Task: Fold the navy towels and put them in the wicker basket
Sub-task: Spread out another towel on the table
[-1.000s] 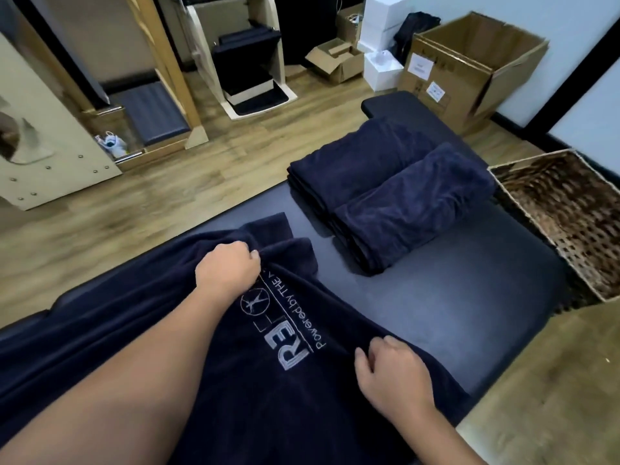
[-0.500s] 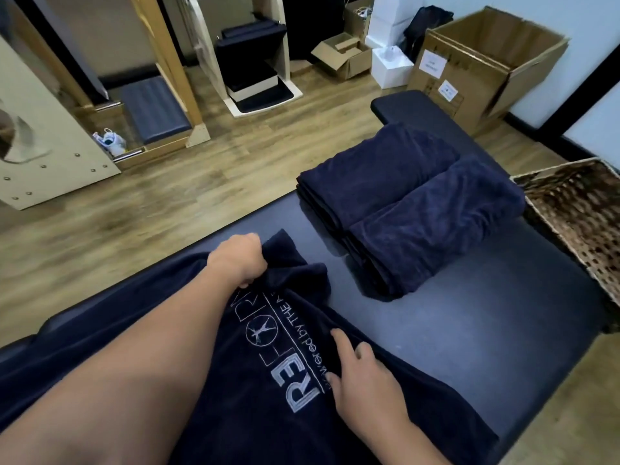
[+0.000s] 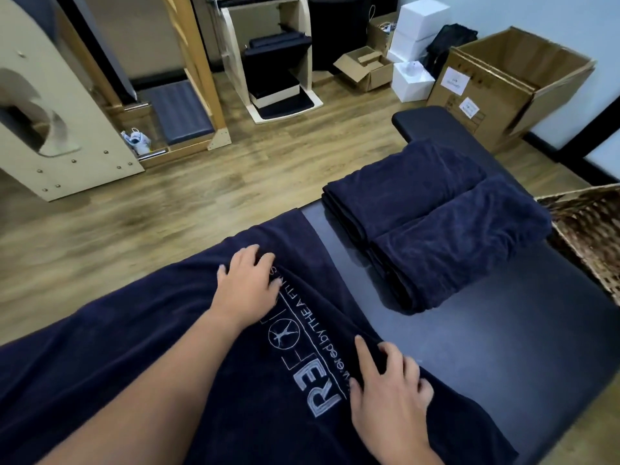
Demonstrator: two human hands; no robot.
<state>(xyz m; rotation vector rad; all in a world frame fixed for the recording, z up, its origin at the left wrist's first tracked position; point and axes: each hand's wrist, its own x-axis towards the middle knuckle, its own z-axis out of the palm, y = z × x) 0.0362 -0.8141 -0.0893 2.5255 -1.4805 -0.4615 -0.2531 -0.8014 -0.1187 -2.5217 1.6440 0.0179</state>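
A navy towel (image 3: pixel 141 357) with a grey printed logo lies spread across the near part of a dark padded bench (image 3: pixel 523 347). My left hand (image 3: pixel 246 285) rests flat on the towel near its far edge, fingers spread. My right hand (image 3: pixel 391 394) lies on the towel's near right edge beside the logo, fingers relaxed and touching the cloth. Two folded navy towels (image 3: pixel 432 223) sit stacked side by side farther along the bench. The wicker basket (image 3: pixel 590 229) stands at the right edge of the view, beside the bench, only partly in frame.
A large open cardboard box (image 3: pixel 503 82) stands on the floor beyond the bench's far end. Small white boxes (image 3: pixel 414 45) and a small open carton (image 3: pixel 367 68) sit behind it. Wooden exercise equipment (image 3: pixel 67 129) lines the left and back over the wooden floor.
My left hand let go of the bunched towel corner and now lies flat on it. The towel's far edge is spread out smooth. My right hand slid to the towel's right edge.
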